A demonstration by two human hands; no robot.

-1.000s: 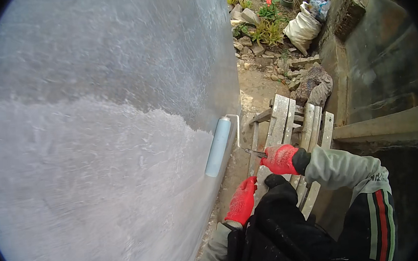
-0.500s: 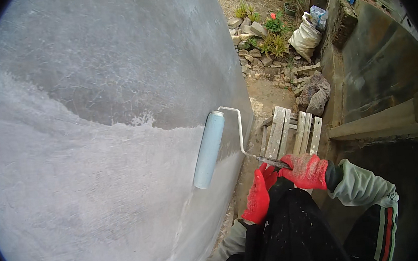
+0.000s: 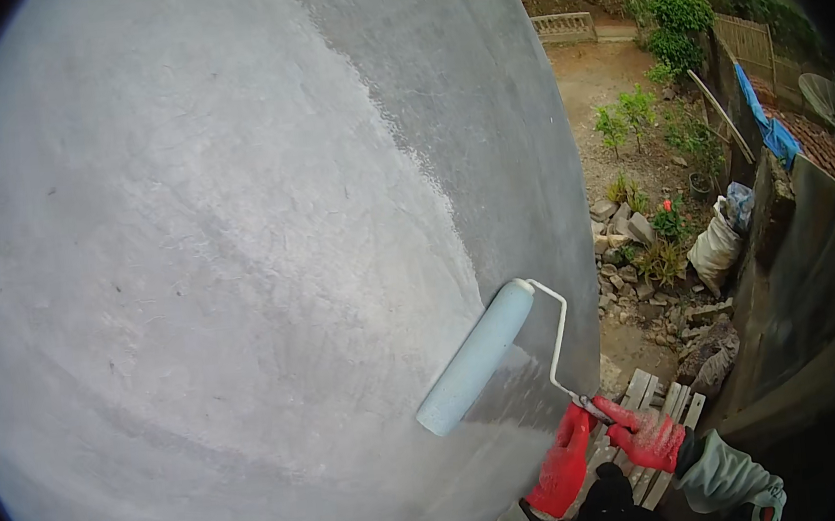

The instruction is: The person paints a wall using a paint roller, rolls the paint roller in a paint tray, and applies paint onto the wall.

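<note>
A paint roller with a long pale blue sleeve (image 3: 479,357) lies slantwise against the grey wall (image 3: 263,225). Its bent white wire frame (image 3: 558,342) runs down to a short handle (image 3: 593,408) in front of me. My right hand (image 3: 646,435), in a red glove, is closed round that handle. Beside it my left hand (image 3: 562,468), gloved in red too, has its fingers up against the handle's upper end; its palm side is hidden. The wall is paler left of the roller, and a darker grey strip stands to the right of a ragged edge.
Below my hands is a slatted wooden bench or platform (image 3: 665,405). Beyond it lie rubble stones (image 3: 626,230), a stuffed white sack (image 3: 716,250) and plants (image 3: 637,114). A dark wall (image 3: 811,273) bounds the passage on the right, with a blue tarp (image 3: 768,121) farther off.
My view has tilted up and shifted toward the wall. The roller has turned to a flatter slant beside the ragged paint edge. My left hand has come from just below the handle onto it.
</note>
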